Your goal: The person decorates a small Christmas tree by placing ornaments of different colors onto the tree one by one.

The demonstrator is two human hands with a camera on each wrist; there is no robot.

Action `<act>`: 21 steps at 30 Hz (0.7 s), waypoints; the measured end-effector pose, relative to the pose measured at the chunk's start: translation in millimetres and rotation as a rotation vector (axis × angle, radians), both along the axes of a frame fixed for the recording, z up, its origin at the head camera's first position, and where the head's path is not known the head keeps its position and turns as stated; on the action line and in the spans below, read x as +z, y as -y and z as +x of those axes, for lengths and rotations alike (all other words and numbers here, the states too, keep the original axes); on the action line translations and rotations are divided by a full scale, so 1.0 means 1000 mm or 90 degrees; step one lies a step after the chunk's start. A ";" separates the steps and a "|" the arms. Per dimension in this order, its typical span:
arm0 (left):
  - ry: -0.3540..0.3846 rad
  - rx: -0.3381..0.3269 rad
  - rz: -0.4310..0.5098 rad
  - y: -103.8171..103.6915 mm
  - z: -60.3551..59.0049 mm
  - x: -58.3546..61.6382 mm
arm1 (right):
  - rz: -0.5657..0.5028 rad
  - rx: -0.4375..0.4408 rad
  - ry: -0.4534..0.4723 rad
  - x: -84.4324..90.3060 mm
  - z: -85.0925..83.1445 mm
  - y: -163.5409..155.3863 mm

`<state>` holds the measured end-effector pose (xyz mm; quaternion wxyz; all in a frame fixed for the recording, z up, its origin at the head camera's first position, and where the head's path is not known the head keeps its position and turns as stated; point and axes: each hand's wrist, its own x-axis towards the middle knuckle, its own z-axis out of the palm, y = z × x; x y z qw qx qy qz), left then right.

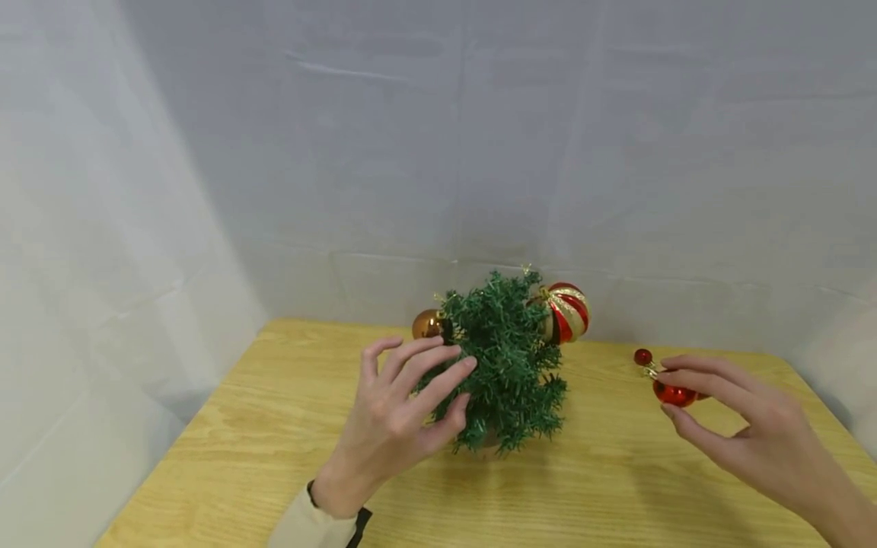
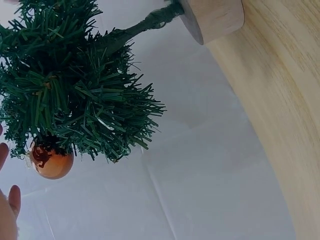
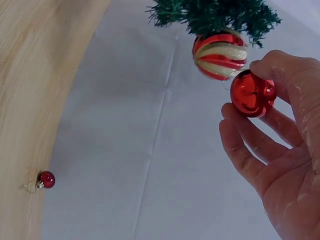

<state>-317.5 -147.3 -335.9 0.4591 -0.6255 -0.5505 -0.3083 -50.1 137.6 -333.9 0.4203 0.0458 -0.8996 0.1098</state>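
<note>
A small artificial Christmas tree (image 1: 505, 358) stands on the table, its round wooden base (image 2: 220, 20) showing in the left wrist view. My left hand (image 1: 400, 411) is at the tree's left side, fingers loosely bent and spread, overlapping the branches in the head view. Just beyond those fingers hangs a shiny copper-coloured bauble (image 2: 52, 162). On the tree's right side is a larger red and gold striped bauble (image 1: 569, 312). To the right, my right hand (image 1: 757, 426) pinches a shiny red bauble (image 3: 250, 95) between thumb and fingertips, its thin hanging loop pointing toward the tree.
A small dark red bauble (image 3: 46, 179) with a gold loop lies on the wooden table (image 1: 274, 426), beyond the right hand. Pale cloth (image 1: 411, 152) hangs behind the table's back edge and along the left side.
</note>
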 end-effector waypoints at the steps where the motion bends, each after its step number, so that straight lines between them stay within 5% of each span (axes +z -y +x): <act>1: 0.000 0.000 0.000 0.000 0.000 0.000 | -0.005 0.004 0.001 0.001 0.000 0.002; 13: -0.009 -0.018 0.022 -0.005 0.004 0.000 | -0.103 0.049 0.032 0.007 0.003 0.023; 21: -0.011 -0.032 0.026 -0.007 0.010 -0.001 | -0.124 0.121 -0.022 0.008 -0.002 0.032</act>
